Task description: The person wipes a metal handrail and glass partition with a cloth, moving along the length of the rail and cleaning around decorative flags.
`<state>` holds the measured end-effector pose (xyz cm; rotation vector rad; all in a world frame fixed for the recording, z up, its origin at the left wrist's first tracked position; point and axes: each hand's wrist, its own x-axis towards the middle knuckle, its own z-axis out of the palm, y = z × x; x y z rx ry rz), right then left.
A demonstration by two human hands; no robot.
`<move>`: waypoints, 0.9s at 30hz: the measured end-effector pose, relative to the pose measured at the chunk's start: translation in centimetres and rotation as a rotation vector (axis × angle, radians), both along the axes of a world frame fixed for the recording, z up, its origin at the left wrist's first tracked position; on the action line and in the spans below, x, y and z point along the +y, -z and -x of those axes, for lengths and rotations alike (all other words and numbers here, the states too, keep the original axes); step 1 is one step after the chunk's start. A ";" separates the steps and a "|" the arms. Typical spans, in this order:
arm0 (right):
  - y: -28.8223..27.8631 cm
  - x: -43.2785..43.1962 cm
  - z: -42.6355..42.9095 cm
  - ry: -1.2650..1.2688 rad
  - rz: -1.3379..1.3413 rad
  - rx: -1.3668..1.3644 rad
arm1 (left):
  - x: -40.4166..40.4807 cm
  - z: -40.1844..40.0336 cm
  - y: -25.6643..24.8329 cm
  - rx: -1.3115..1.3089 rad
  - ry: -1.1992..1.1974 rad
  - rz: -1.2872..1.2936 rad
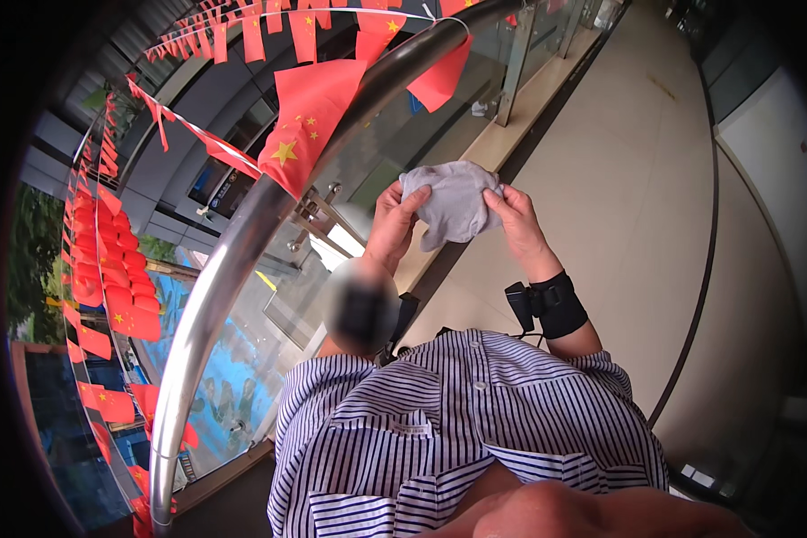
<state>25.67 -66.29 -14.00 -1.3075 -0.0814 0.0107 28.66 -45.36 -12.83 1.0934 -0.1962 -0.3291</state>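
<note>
A light grey cloth (454, 205), rumpled and folded, is stretched between my two hands above the walkway. My left hand (395, 225) pinches its left edge, thumb on top and fingers behind. At the opposite edge, my right hand (519, 218) grips the cloth the same way. One corner of it droops below, towards my left wrist. The fingertips behind the fabric are hidden. Just left of my left hand runs a polished metal handrail (232, 262), which neither hand touches.
Below the handrail stand glass panels (444, 144) on a tan ledge (538, 77). Small red flags on strings, including one flag (309, 128) against the rail, hang at the left. A tiled floor (619, 168) stretches ahead, with a white wall panel (773, 128) at the right.
</note>
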 end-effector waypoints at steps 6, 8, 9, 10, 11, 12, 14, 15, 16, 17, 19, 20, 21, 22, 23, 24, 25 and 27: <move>1.8 0.7 -0.8 -0.048 -0.318 0.121 | -0.9 0.0 0.5 0.001 -0.144 0.146; 2.9 0.9 -1.4 0.066 -0.271 0.175 | -1.2 0.0 0.5 -0.073 -0.164 0.135; 6.0 -1.1 -2.3 0.136 -0.063 0.026 | -2.8 -0.5 0.3 -0.129 -0.134 0.140; 9.1 -3.0 -3.2 0.224 0.141 -0.108 | -4.1 -0.5 -0.3 -0.168 -0.110 0.077; 8.2 -1.3 -2.5 0.122 0.156 -0.103 | -2.9 -0.1 0.1 -0.148 -0.133 0.028; 6.3 -0.6 -1.6 0.042 0.188 -0.113 | -2.6 0.1 0.1 -0.189 -0.137 0.017; 7.3 0.0 -1.2 -0.001 0.197 0.058 | -1.8 0.2 0.0 -0.235 -0.148 0.006; 6.5 -0.5 -1.3 -0.141 0.120 0.200 | -1.5 0.2 0.0 -0.242 -0.135 -0.069; 5.7 -1.2 -1.5 -0.270 0.062 0.348 | -1.3 0.2 -0.2 -0.247 -0.123 -0.146; 5.3 -0.8 -1.4 -0.277 0.064 0.343 | -1.3 0.2 -0.4 -0.252 -0.131 -0.146; 4.2 1.1 -0.3 -0.315 -0.046 0.410 | -1.8 0.2 -1.3 -0.196 -0.022 -0.060; 5.2 1.3 -0.4 -0.334 -0.135 0.418 | -2.0 0.3 -1.4 -0.185 -0.017 -0.046; 5.5 1.7 -0.4 -0.335 -0.133 0.417 | -2.3 0.3 -1.7 -0.187 -0.018 -0.045; 5.8 2.1 -0.4 -0.319 -0.157 0.276 | -2.6 0.4 -2.1 -0.187 -0.031 -0.029; 5.8 1.6 -0.3 -0.344 -0.315 0.288 | -2.8 0.4 -2.4 -0.188 -0.043 -0.014; 4.1 2.7 0.3 -0.392 -0.479 0.317 | -1.6 0.1 -1.8 -0.197 -0.046 -0.029; 2.7 3.2 -0.1 -0.241 -0.478 0.183 | -1.7 -0.2 -1.8 -0.213 -0.046 -0.003; 6.0 1.3 -1.7 -0.175 -0.288 0.052 | -1.5 -0.7 -2.0 -0.182 -0.083 -0.020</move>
